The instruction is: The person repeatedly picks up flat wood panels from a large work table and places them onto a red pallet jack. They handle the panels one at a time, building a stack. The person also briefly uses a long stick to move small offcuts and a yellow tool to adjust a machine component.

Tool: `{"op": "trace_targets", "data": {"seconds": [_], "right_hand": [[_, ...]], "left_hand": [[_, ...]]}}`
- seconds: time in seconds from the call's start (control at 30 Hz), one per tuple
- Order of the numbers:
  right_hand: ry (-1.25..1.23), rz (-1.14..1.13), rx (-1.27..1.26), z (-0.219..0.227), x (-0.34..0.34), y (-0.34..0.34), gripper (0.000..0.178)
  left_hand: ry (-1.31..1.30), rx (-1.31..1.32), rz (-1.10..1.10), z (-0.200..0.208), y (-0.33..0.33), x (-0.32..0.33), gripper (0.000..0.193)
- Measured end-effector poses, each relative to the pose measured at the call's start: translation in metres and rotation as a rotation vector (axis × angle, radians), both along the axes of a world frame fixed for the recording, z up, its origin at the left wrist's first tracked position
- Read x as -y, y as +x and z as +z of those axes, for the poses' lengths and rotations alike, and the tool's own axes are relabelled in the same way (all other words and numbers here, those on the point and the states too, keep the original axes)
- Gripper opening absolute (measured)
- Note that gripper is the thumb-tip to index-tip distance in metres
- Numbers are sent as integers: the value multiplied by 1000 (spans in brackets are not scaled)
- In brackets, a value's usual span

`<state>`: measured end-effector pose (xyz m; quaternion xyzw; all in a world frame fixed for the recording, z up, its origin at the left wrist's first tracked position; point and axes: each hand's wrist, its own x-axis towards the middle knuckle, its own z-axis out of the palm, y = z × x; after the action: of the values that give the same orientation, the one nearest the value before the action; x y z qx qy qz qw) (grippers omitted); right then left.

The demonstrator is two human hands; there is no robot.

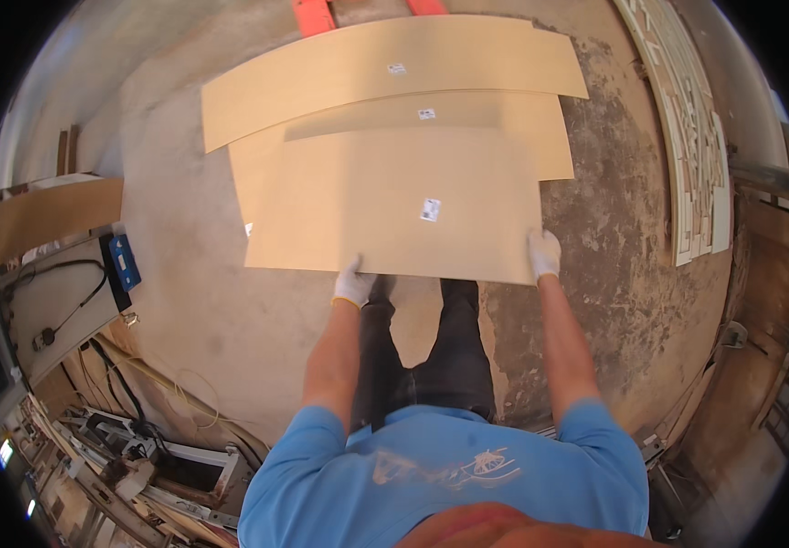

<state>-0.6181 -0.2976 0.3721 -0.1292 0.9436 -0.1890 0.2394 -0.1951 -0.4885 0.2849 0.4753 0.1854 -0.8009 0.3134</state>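
A flat tan board (371,201) with a white label is held out in front of my legs. My left hand (355,282), in a white work glove with a yellow cuff edge, grips its near edge, thumb on top. At the board's right edge, close to the near corner, my gloved right hand (545,253) is closed on it. The fingers under the board are hidden. Beyond and partly beneath it lie more tan boards: a middle one (540,137) and a long far one (321,91), each with a small white label.
Red metal forks (314,16) show past the far board. Along the right runs a stack of pale strips (691,155). To the left stands a bench (56,301) with a black cable and a blue device (124,262). Metal frames and machine parts (166,466) sit at the lower left.
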Motion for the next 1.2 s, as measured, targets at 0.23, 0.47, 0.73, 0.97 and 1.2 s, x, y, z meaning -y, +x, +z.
{"op": "trace_targets", "data": {"seconds": [0.23, 0.47, 0.73, 0.97, 1.2], "right_hand": [[81, 80, 105, -161, 101, -110, 53], [252, 128, 161, -215, 95, -281, 52], [230, 178, 85, -269, 56, -445, 57], [272, 290, 27, -283, 56, -493, 56], [289, 296, 96, -278, 64, -508, 58]], "left_hand": [[32, 359, -31, -87, -91, 75, 31], [-22, 237, -55, -110, -247, 39, 38], [126, 149, -74, -122, -400, 2, 36], [104, 153, -122, -130, -439, -6, 34], [144, 156, -173, -137, -450, -10, 34]]}}
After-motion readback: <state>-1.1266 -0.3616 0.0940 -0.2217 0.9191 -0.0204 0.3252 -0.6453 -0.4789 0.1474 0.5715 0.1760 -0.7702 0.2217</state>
